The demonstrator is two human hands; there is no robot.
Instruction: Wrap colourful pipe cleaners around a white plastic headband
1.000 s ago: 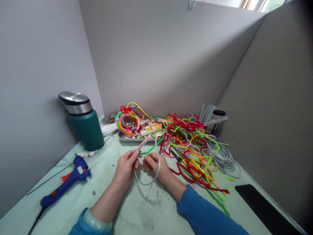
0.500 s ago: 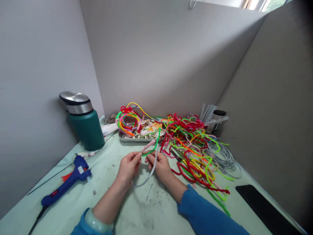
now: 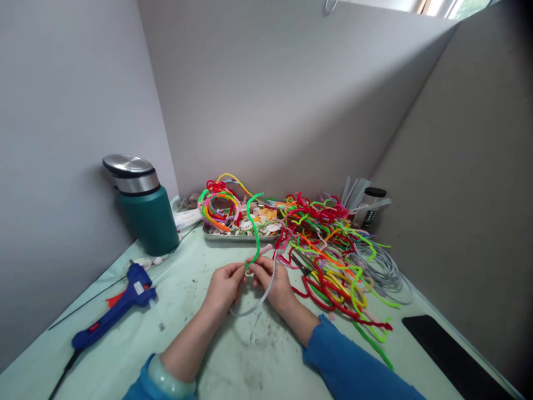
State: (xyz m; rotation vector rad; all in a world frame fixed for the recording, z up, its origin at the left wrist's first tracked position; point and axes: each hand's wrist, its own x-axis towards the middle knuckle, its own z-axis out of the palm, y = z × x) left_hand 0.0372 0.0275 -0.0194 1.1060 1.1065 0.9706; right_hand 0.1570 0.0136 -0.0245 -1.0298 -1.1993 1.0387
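My left hand [image 3: 226,287] is closed in a pinch at the lower end of a bright green pipe cleaner [image 3: 255,230]. The pipe cleaner stands up from the fingertips, its tip bent to the right. Close against it, my right hand [image 3: 272,282] is closed too, its thumb and fingers at the same spot. A pale pink fuzzy-wrapped end [image 3: 265,249] sticks out beyond the right fingers. A bare grey wire [image 3: 266,293] curves below both hands and rises in front of the right one. Fingers hide where the green and the pink meet.
Behind the hands stands a metal tray [image 3: 229,238] of shells, with coiled pipe cleaners [image 3: 204,208] on it. Tangled pipe cleaners [image 3: 316,214], scissors [image 3: 306,266] and coiled grey wire [image 3: 385,272] lie right. A blue glue gun [image 3: 114,311] and green bottle [image 3: 147,222] are left; a black phone-like slab [image 3: 449,355] lies right.
The right hand has turned the green pipe cleaner up and leftward, so it stands taller. The pink end has swung lower and to the right, now partly behind the right fingers.
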